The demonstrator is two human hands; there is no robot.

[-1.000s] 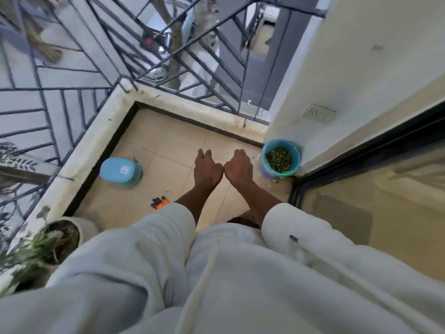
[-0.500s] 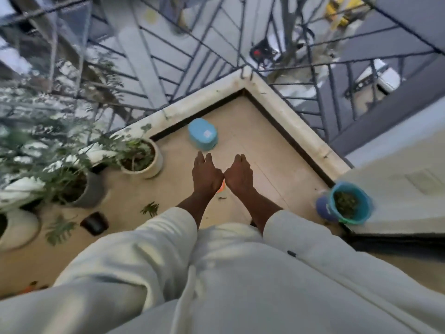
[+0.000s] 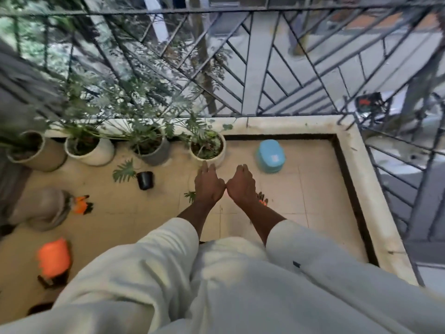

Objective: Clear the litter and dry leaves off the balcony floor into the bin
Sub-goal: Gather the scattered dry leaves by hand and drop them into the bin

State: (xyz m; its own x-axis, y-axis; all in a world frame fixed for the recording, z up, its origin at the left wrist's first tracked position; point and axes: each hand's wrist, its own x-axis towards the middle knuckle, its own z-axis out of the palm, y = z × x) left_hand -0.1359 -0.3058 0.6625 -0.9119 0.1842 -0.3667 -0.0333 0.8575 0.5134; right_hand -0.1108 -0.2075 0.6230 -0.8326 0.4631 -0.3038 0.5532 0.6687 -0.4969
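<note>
Left hand: the left hand point(image 3: 209, 186) is held out in front of the body, back up, fingers extended and loosely together, with nothing gripped.
Right hand: the right hand point(image 3: 241, 186) is held beside it, touching it at the thumb side, fingers slightly bent and relaxed, with nothing gripped.
Leaf litter: a small green leaf point(image 3: 191, 196) is seen on the floor, just left of the left wrist in the picture; whether the hands are close to the floor cannot be told.
Orange item: an orange-and-black object point(image 3: 262, 200) is partly hidden behind the right wrist; its kind cannot be told.
Bin: no bin is seen in this view.
Pots: four plant pots are lined along the railing wall; the nearest, a white pot point(image 3: 209, 148), holds soil and a leafy plant and lies just beyond the left fingertips.
Small pot: a black pot point(image 3: 145, 180) with a single leaf is tipped on its side, well left of the hands.
Blue container: a light blue lidded container point(image 3: 270, 155) is set near the corner, beyond the right hand.
Floor: the balcony floor point(image 3: 310, 189) is laid in beige tiles and edged by a low pale kerb.
Surroundings: a dark metal railing point(image 3: 265, 68) with diagonal bars encloses the balcony; street paving is seen far below.
</note>
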